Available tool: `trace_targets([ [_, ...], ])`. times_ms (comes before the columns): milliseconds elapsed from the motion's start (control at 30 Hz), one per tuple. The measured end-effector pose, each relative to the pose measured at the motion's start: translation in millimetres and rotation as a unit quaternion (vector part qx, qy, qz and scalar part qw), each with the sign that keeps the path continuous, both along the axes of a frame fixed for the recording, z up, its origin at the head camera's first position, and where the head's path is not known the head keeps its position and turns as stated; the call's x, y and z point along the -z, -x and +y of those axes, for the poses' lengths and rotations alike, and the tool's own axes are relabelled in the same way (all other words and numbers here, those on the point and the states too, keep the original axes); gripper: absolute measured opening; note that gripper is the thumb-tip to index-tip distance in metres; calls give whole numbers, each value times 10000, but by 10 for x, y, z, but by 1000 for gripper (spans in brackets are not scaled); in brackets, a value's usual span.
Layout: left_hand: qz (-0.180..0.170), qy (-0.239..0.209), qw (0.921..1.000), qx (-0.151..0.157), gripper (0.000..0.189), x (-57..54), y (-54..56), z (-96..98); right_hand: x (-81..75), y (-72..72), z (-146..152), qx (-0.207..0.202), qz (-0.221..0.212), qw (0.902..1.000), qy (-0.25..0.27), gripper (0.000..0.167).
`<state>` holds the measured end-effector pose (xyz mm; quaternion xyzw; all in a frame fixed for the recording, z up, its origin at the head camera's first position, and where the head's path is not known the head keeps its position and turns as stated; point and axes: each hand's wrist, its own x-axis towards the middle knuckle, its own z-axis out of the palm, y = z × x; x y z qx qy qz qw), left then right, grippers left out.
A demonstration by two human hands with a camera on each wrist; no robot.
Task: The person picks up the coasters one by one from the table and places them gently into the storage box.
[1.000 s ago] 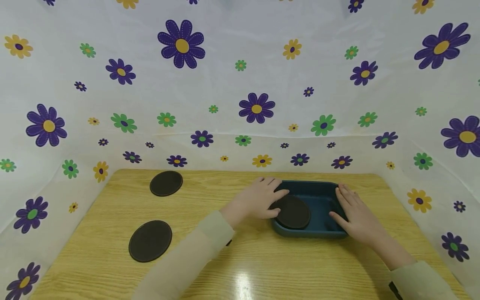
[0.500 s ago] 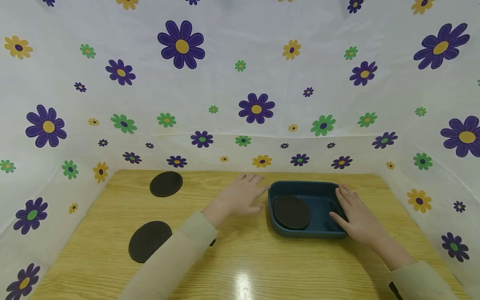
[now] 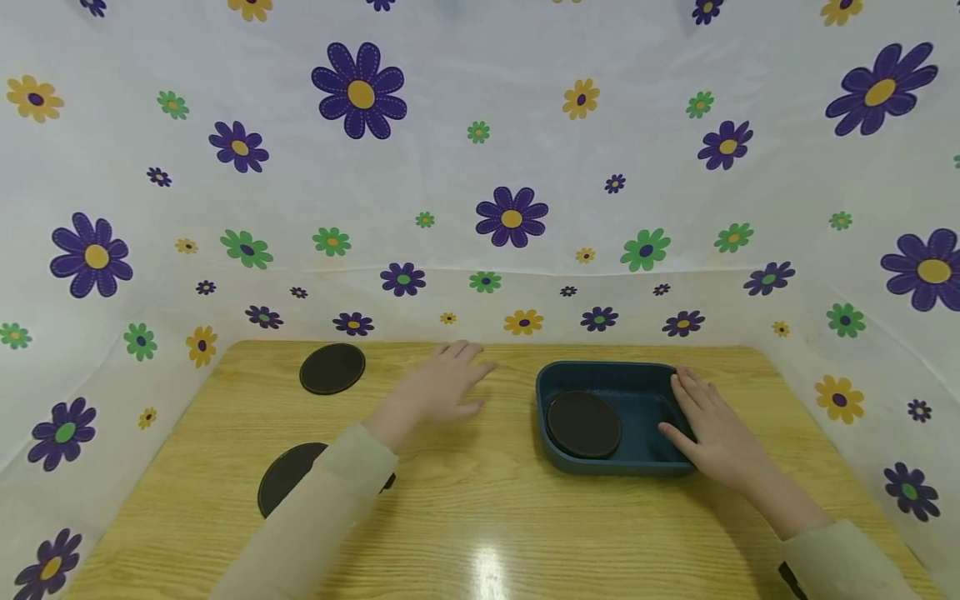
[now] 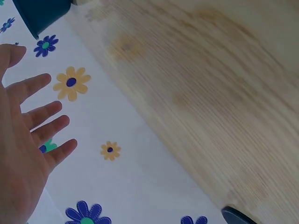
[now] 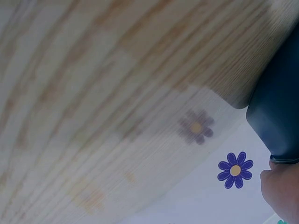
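Note:
My left hand (image 3: 431, 392) hangs over the table with straight, spread fingers and holds nothing; its fingers (image 4: 39, 114) show at the left of the left wrist view. My right hand (image 3: 720, 437) rests along the right rim of a dark blue rectangular tub (image 3: 618, 468), fingers straight and thumb over the inside. In the right wrist view, a fingertip (image 5: 282, 186) sits at the rim of the tub (image 5: 278, 98). A round black coaster (image 3: 583, 425) lies in the tub's left end. Another black coaster (image 3: 332, 368) lies at the back left, beyond my left hand.
A further black coaster (image 3: 288, 475) lies at the front left, partly hidden under my left sleeve (image 3: 311, 504). The wooden table (image 3: 480, 500) ends at the back and sides against a white cloth (image 3: 442, 167) printed with flowers.
My left hand has let go of the coaster in the tub and moved left, away from the tub. The sleeve now covers part of the front-left coaster. The right hand stays put.

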<state>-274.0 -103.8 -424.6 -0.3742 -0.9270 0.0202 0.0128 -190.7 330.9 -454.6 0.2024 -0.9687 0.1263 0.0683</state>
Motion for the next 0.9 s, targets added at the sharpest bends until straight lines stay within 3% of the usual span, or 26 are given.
trace_targets([
  [267,-70,-16,9996,-277,60,14,42,-268,-21,9,-9,74,-245,9997,6,83],
  [700,-45,61,9972,-748,60,9,53,-711,-14,3,-9,6,-25,10000,26,82],
  [900,-22,54,9953,-970,59,-1,61,-883,-19,5,-10,59,-182,9998,4,82],
])
